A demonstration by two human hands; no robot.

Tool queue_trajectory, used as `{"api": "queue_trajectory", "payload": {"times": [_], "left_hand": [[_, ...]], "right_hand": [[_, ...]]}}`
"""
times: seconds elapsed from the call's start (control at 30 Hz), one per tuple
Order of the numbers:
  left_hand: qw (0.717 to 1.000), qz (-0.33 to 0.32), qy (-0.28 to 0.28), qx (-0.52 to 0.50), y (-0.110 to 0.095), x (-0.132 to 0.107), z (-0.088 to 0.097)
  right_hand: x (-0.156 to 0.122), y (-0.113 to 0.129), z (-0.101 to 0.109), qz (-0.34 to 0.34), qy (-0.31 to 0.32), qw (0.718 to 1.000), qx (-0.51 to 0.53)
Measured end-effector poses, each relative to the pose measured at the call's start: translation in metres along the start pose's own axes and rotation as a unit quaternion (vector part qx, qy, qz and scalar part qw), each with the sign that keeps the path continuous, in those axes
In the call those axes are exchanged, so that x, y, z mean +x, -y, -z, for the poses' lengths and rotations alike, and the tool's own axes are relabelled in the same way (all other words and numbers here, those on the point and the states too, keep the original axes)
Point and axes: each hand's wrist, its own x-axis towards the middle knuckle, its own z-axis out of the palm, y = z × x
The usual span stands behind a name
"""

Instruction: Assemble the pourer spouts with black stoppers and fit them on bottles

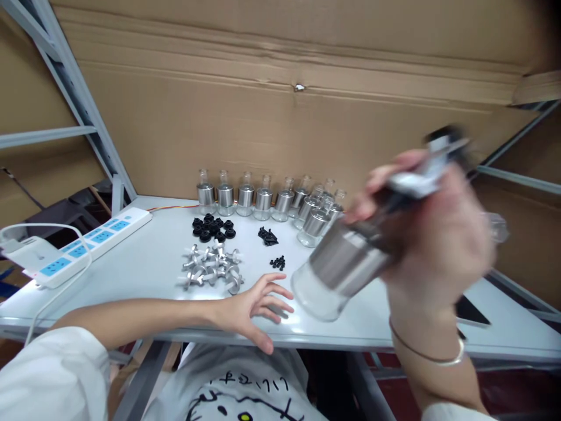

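the right hand [438, 234] is raised above the right part of the surface [144, 263], fingers curled around a bottle [337, 266] — a clear glass body with a metal band, tilted with its base toward the near edge. the hand is blurred, and a dark and silver piece [438, 155] shows at the top of the grip; what it is cannot be told. a thin bracelet [427, 354] sits on that wrist.

the left hand [254, 307] lies on the surface at the near edge, fingers spread and holding nothing, just beside a cluster of small silver fittings [213, 269].

past the fittings, toward the far edge, lie a group of black caps [213, 228], a small pile of black screws [268, 236] and a few black bits [277, 262] — all apart from both hands. a row of bottles [263, 202] of the same kind stands upright along the far edge, against a cardboard wall [280, 105].

at the left edge lies a white power strip [87, 242] with blue sockets, a white cable [52, 228] looping beside it. a dark flat thing [471, 313] lies near the right edge, partly hidden by the right arm.
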Motion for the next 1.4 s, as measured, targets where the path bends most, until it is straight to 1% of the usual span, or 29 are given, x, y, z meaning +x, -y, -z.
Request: {"api": "queue_trajectory", "payload": {"times": [0.03, 0.07, 0.1, 0.13, 0.17, 0.23, 0.33, 0.53, 0.67, 0.73, 0.87, 1.03, 1.13, 1.27, 1.33, 1.4], "left_hand": [[1.0, -0.019, -0.008, 0.013, 0.0, 0.001, 0.0], [0.999, -0.034, -0.014, 0.031, -0.001, 0.002, -0.001], [0.998, -0.04, -0.02, 0.052, -0.003, 0.002, -0.001], [0.996, -0.036, -0.024, 0.074, -0.005, 0.001, -0.002], [0.995, -0.022, -0.028, 0.094, -0.007, 0.001, -0.003], [0.991, 0.02, -0.035, 0.129, -0.009, -0.001, -0.004], [0.984, 0.052, -0.036, 0.169, -0.01, -0.002, -0.004], [0.978, 0.074, -0.028, 0.193, -0.011, 0.002, -0.001], [0.978, 0.044, -0.029, 0.202, -0.016, 0.001, -0.004], [0.977, 0.038, -0.029, 0.207, -0.018, 0.001, -0.005], [0.975, 0.049, -0.031, 0.213, -0.02, 0.003, -0.007], [0.984, 0.054, -0.005, 0.173, -0.026, 0.002, -0.009], [0.985, 0.063, -0.006, 0.161, -0.032, 0.001, -0.01], [0.986, 0.097, -0.005, 0.136, -0.041, -0.001, -0.012], [0.984, 0.113, -0.017, 0.135, -0.043, -0.001, -0.014], [0.98, 0.123, -0.043, 0.149, -0.042, -0.002, -0.017]], "right_hand": [[-0.011, -0.007, -0.012, 0.016, 0.043, 0.997, 0.065], [-0.022, -0.015, -0.023, 0.003, 0.098, 0.989, 0.109], [-0.032, -0.024, -0.032, -0.024, 0.135, 0.982, 0.127], [-0.042, -0.034, -0.039, -0.042, 0.157, 0.978, 0.131], [-0.05, -0.043, -0.045, -0.047, 0.161, 0.977, 0.135], [-0.062, -0.057, -0.054, -0.047, 0.146, 0.979, 0.132], [-0.071, -0.066, -0.062, -0.042, 0.12, 0.986, 0.107], [-0.067, -0.063, -0.065, -0.063, 0.117, 0.986, 0.096], [-0.064, -0.058, -0.065, -0.074, 0.131, 0.986, 0.071], [-0.062, -0.054, -0.066, -0.078, 0.148, 0.984, 0.058], [-0.059, -0.047, -0.069, -0.103, 0.195, 0.974, 0.046], [-0.056, -0.042, -0.072, -0.113, 0.216, 0.969, 0.038], [-0.057, -0.043, -0.071, -0.078, 0.22, 0.972, 0.008], [-0.062, -0.045, -0.071, 0.012, 0.209, 0.977, -0.027], [-0.064, -0.044, -0.072, 0.052, 0.201, 0.978, -0.024], [-0.066, -0.04, -0.072, 0.092, 0.203, 0.975, -0.015]]}}
